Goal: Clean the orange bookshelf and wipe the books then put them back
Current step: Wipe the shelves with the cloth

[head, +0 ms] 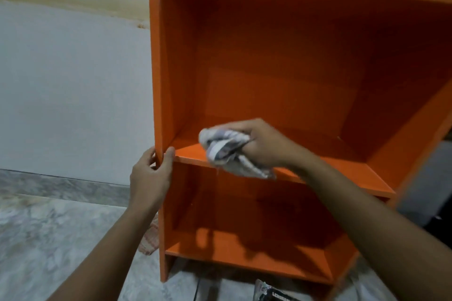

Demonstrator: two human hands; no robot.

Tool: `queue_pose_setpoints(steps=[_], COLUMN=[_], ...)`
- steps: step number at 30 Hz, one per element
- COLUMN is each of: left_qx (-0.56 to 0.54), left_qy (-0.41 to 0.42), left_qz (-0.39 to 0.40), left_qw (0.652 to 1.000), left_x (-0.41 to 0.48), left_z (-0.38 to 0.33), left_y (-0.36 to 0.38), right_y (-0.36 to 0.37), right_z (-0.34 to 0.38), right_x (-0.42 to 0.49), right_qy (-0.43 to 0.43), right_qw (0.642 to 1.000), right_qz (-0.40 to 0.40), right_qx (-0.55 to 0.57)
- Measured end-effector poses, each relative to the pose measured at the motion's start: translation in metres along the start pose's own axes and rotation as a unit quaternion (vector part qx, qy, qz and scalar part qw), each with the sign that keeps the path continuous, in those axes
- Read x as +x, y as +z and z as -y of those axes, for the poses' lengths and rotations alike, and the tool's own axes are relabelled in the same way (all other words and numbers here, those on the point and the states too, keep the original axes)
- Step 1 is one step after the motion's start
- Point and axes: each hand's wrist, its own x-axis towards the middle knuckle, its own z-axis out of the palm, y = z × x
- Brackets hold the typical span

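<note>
The orange bookshelf (281, 61) fills the middle and right of the view, and its visible compartments hold no books. My left hand (150, 173) grips the front edge of the left side panel at the height of the middle shelf board (347, 173). My right hand (264, 145) holds a crumpled white and grey cloth (226, 148) against the front left part of that board. A dark book or printed packet (271, 293) lies on the floor at the bottom edge, partly cut off.
A pale wall (73, 80) stands left of the shelf, with a stained band near the top. The marbled tile floor (49, 239) spreads below. A pinkish cloth (150, 239) lies on the floor beside the shelf's left foot. Something dark sits at the right edge.
</note>
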Motion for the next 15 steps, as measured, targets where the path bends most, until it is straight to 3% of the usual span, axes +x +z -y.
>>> queue_pose_setpoints(steps=[4, 7, 12, 15], left_qx=[-0.022, -0.045, -0.070, -0.076], left_qy=[-0.123, -0.170, -0.208, -0.214], left_qz=[0.012, 0.012, 0.026, 0.021], left_qw=[0.992, 0.984, 0.975, 0.974], left_x=[-0.014, -0.013, -0.005, -0.003], left_z=[0.002, 0.005, 0.005, 0.005], left_y=[0.022, 0.028, 0.028, 0.029], right_y=[-0.083, -0.114, -0.097, -0.078], right_z=[-0.030, -0.075, -0.143, -0.149], right_x=[0.016, 0.034, 0.033, 0.023], right_qy=[0.081, 0.192, 0.295, 0.316], right_qw=[0.987, 0.956, 0.928, 0.928], right_qz=[-0.104, -0.115, -0.072, -0.107], right_qx=[-0.095, -0.192, -0.217, -0.165])
